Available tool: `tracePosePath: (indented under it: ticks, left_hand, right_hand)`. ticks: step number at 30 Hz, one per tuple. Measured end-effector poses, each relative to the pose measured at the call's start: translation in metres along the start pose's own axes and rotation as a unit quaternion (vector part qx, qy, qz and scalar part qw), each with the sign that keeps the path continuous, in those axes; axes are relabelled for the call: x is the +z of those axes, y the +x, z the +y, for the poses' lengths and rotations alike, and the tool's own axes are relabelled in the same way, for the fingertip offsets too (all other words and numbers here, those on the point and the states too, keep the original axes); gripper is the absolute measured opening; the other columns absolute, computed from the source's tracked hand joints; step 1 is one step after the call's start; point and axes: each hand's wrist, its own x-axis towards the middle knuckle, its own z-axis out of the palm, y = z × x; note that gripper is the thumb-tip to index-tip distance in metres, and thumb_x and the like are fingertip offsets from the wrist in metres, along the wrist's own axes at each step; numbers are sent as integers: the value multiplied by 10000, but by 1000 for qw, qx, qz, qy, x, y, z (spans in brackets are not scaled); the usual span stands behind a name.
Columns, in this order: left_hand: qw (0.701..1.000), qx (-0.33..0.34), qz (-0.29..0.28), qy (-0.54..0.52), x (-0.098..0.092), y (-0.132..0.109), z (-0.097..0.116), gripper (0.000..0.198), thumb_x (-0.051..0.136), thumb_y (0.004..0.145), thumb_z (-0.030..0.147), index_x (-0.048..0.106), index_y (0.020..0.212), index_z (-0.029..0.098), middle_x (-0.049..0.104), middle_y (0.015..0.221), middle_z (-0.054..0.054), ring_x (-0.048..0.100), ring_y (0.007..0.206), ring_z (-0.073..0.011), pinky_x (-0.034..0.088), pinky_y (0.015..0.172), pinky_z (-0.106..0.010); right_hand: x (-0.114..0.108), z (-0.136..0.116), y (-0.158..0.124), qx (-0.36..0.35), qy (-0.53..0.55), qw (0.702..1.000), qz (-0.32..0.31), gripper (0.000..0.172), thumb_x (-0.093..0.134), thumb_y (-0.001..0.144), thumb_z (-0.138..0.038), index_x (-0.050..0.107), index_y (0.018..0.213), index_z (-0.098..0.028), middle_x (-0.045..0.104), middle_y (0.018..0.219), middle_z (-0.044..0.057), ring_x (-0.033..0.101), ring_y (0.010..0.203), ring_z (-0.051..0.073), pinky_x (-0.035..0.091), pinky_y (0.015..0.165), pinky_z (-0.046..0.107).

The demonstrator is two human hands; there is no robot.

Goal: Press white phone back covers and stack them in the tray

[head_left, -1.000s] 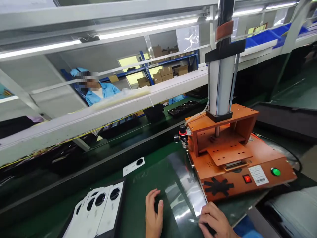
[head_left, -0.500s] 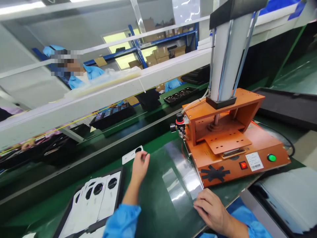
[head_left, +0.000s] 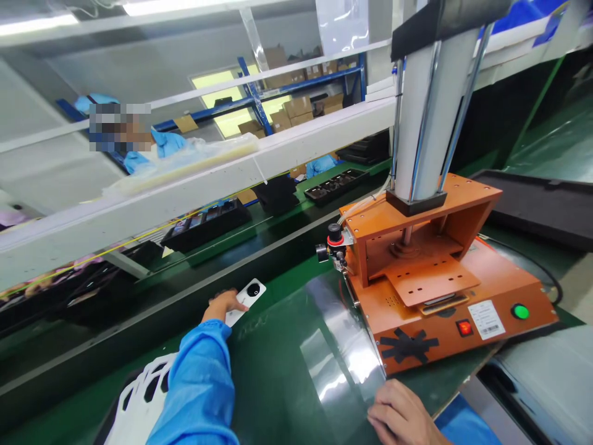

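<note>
A white phone back cover (head_left: 251,296) with a round black camera area lies at a slant on the green bench, by the conveyor's edge. My left hand (head_left: 223,305) is closed over its lower left end, thumb on top; the fingers beneath are partly hidden. My right hand (head_left: 402,415) rests at the bench's near side, just below the front corner of the orange press (head_left: 417,290). Its fingers are curled together, and nothing shows in them. More white back covers (head_left: 139,395) overlap in a dark tray at lower left, partly hidden by my left sleeve.
The press carries a tall cylinder (head_left: 424,123), a pressure regulator (head_left: 334,241), a lit red switch (head_left: 464,327) and a green button (head_left: 520,311). A clear sheet (head_left: 324,364) lies left of it. Across the conveyor are black trays (head_left: 336,185) and a person in blue.
My left hand has moved left and down from the cover's camera end to its lower end and closed on it. My right hand stays nearly in place. The view has shifted slightly.
</note>
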Motion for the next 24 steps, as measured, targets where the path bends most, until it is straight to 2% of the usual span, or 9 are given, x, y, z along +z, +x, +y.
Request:
tracePosePath:
  ticks: [3, 6, 9, 12, 13, 16, 18, 21, 24]
  left_hand:
    - [999, -24, -35, -17, -9, -4, 7, 407, 643, 959, 410, 602, 1284, 170, 632, 1283, -98, 651, 1092, -227, 578, 922, -453]
    - [998, -17, -38, -56, -11, -32, 13, 316, 624, 964, 396, 656, 1184, 171, 685, 1138, -85, 667, 1013, -219, 570, 877, -408]
    - [992, 7, -20, -121, 6, -99, 21, 315, 550, 962, 408, 683, 1158, 200, 703, 891, -44, 672, 865, -207, 532, 766, -317]
    - [974, 16, -1, -227, 42, -195, 40, 468, 457, 961, 498, 611, 1291, 204, 647, 771, 18, 616, 674, -147, 494, 629, -242]
    - [946, -9, 36, -321, 57, -228, 49, 482, 508, 921, 502, 624, 1268, 188, 623, 721, 24, 584, 611, -145, 464, 565, -235]
    - [930, -70, 55, -358, 98, -305, 82, 442, 420, 949, 500, 684, 1066, 165, 638, 708, -3, 532, 516, -133, 398, 473, -235]
    - [929, -97, 53, -354, 116, -335, 101, 446, 408, 968, 496, 696, 1052, 166, 651, 721, -14, 536, 522, -134, 412, 501, -243]
    - [940, -110, 56, -317, 124, -356, 112, 498, 518, 954, 519, 616, 1319, 194, 672, 798, -9, 569, 591, -148, 439, 579, -260]
    - [969, -37, 98, -224, 122, -370, 103, 608, 592, 939, 529, 526, 1439, 189, 704, 1021, -78, 642, 796, -202, 488, 710, -311]
  right_hand:
    - [0, 1, -1, 8, 5, 1000, -2, 199, 583, 895, -63, 664, 1019, -196, 643, 861, 56, 599, 762, 170, 534, 675, 300]
    - [-2, 3, -2, 8, 12, 1000, -12, 202, 602, 884, -72, 659, 1033, -197, 641, 878, 61, 588, 778, 176, 529, 681, 318]
    - [-6, 3, 1, -1, 36, 999, -5, 197, 628, 869, -88, 655, 1025, -205, 638, 864, 53, 584, 780, 179, 517, 678, 325]
    - [-9, -7, 12, 27, 89, 996, -6, 162, 637, 867, -114, 666, 985, -221, 635, 859, 45, 585, 781, 176, 510, 680, 323]
    - [-8, -13, 18, 47, 116, 992, -17, 141, 640, 869, -124, 670, 964, -223, 636, 867, 46, 590, 794, 176, 514, 694, 326]
    - [-1, -30, 44, 144, 209, 966, -59, 81, 640, 875, -144, 667, 879, -220, 631, 869, 40, 594, 804, 165, 509, 707, 310]
    - [11, -36, 63, 223, 250, 939, -84, 73, 649, 875, -161, 660, 828, -215, 617, 848, 24, 566, 743, 141, 477, 655, 282]
    - [34, -32, 88, 299, 263, 911, -104, 75, 669, 873, -198, 668, 798, -206, 613, 848, 7, 531, 691, 119, 439, 619, 263]
    - [52, -21, 105, 318, 246, 908, -122, 103, 654, 886, -198, 672, 785, -203, 625, 862, 2, 558, 735, 122, 457, 682, 266]
